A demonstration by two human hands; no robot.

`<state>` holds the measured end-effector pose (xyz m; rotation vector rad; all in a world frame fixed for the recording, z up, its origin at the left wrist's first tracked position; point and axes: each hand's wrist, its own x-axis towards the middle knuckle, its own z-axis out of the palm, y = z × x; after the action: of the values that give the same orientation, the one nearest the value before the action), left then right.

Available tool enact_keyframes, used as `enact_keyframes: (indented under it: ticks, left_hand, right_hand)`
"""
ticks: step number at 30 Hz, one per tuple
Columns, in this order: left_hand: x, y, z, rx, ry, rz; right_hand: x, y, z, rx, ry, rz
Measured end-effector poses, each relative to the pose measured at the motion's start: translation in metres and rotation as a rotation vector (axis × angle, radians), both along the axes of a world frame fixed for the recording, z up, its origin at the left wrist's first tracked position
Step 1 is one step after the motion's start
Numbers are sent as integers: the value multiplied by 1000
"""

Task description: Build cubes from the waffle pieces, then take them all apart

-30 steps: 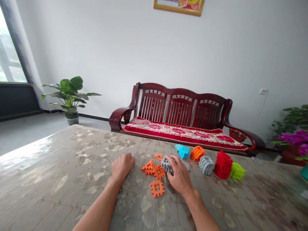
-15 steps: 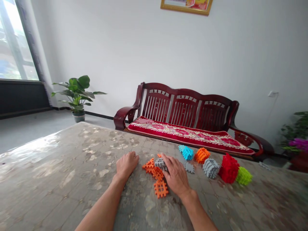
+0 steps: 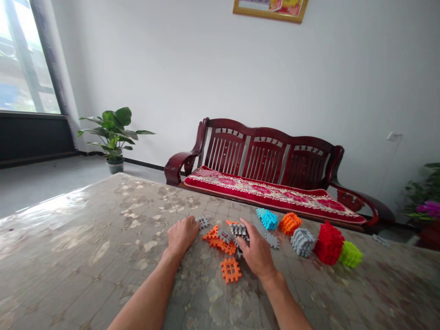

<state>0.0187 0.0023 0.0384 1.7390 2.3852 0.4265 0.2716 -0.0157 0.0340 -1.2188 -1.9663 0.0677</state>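
Note:
My left hand rests on the table with its fingers curled closed. A grey waffle block pokes out at its fingertips. My right hand grips a small stack of grey waffle blocks between thumb and fingers, above a loose pile. In that pile lie an orange triangular piece, a grey triangular piece and orange window pieces. Nearer to me, an orange window block lies flat on its own. Part of the pile is hidden by the right hand.
Right of my hands stand blue, orange, grey, red and lime block stacks. A flat grey piece lies before them. Beyond the patterned table is a wooden bench.
My right hand has lifted slightly and turned, showing the grey stack in its grip and more of the pile. A grey block now shows at my left fingertips.

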Motion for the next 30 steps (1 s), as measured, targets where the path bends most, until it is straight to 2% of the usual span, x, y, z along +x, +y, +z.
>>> enact_keyframes:
  ticks: [5,22,30]
  left_hand:
    - [0,0,-1,7,-4,-4]
    - [-1,1,0,0,-20,-2]
    - [-2,2,-2,8,-16,1]
  right_hand:
    - [11,9,-3,-13,68,-85]
    - [-4,11,-8,63,141,124]
    - [-12,7,-9,-15,132,186]
